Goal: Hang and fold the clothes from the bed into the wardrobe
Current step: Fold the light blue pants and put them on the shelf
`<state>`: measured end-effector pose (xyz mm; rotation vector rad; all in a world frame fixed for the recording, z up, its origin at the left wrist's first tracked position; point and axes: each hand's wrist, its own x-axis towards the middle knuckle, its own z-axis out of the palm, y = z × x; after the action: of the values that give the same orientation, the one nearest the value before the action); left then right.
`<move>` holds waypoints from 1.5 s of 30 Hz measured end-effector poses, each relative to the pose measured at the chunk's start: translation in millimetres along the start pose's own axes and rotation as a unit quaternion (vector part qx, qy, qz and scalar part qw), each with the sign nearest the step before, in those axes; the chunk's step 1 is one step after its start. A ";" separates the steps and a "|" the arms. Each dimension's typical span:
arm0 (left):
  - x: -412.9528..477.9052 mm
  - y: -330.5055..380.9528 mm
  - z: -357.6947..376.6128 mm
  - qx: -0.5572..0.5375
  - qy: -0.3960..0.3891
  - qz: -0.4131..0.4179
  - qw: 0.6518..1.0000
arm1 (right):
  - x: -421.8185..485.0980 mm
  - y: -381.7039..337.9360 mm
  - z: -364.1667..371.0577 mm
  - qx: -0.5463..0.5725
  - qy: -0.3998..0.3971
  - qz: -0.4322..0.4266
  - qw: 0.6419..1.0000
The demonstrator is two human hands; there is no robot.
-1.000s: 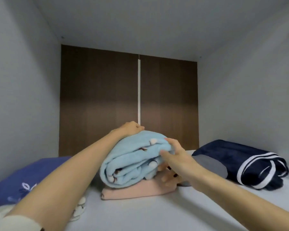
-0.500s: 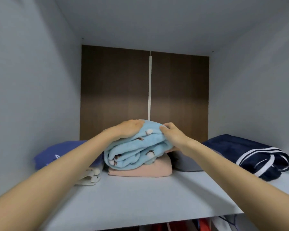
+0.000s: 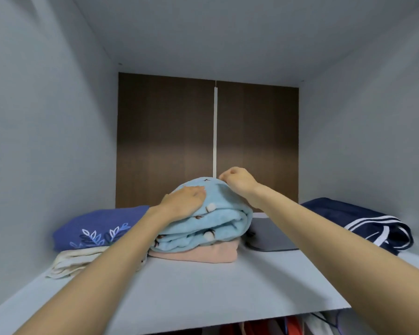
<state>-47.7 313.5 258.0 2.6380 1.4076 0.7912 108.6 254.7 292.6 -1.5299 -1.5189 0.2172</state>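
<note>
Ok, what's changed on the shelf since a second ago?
The left hand slid from the back of the light blue fleece bundle to its front, pressing flat. The right hand rose from its side to its top, now curled. It stays on the pink folded garment.

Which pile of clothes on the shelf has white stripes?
The dark navy bundle at the far right of the shelf. The blue garment on the left has leaf prints instead, and the pink garment is plain.
</note>
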 end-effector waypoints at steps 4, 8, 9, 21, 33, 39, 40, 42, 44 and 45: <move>-0.8 -7.3 5.7 -0.012 0.023 0.020 0.999 | 16.6 -1.3 24.9 -0.082 -0.067 -0.020 0.994; 2.6 -16.1 11.2 -0.039 0.014 0.030 0.999 | 24.7 14.1 43.2 -0.138 -0.095 0.001 0.986; 4.1 -18.5 12.2 -0.058 0.011 0.024 0.998 | 25.1 17.8 45.7 -0.148 -0.095 0.001 0.984; -18.3 -33.3 11.0 -0.149 0.077 -0.049 0.985 | -5.3 37.9 37.5 -0.043 -0.049 -0.056 0.996; -101.8 -14.9 16.5 -0.332 0.075 -0.105 0.934 | -50.4 47.0 12.1 -0.119 -0.056 -0.120 0.984; -121.4 12.0 44.9 -0.239 0.081 -0.099 0.963 | -48.7 55.5 -3.5 -0.112 -0.014 -0.072 0.991; -123.3 12.9 45.5 -0.232 0.087 -0.097 0.964 | -51.3 56.6 -2.1 -0.103 -0.013 -0.065 0.992; -126.4 12.2 43.9 -0.223 0.097 -0.094 0.965 | -55.4 55.6 1.8 -0.085 -0.012 -0.055 0.995; -128.5 11.6 42.3 -0.231 0.107 -0.091 0.963 | -58.1 51.7 2.8 -0.066 -0.008 -0.049 0.997; -129.3 11.8 42.1 -0.242 0.115 -0.090 0.959 | -59.1 49.2 2.4 -0.061 -0.007 -0.047 0.997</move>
<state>-78.2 212.6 171.2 2.0724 1.2693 1.2616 128.1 215.3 229.3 -1.5502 -1.6362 0.0832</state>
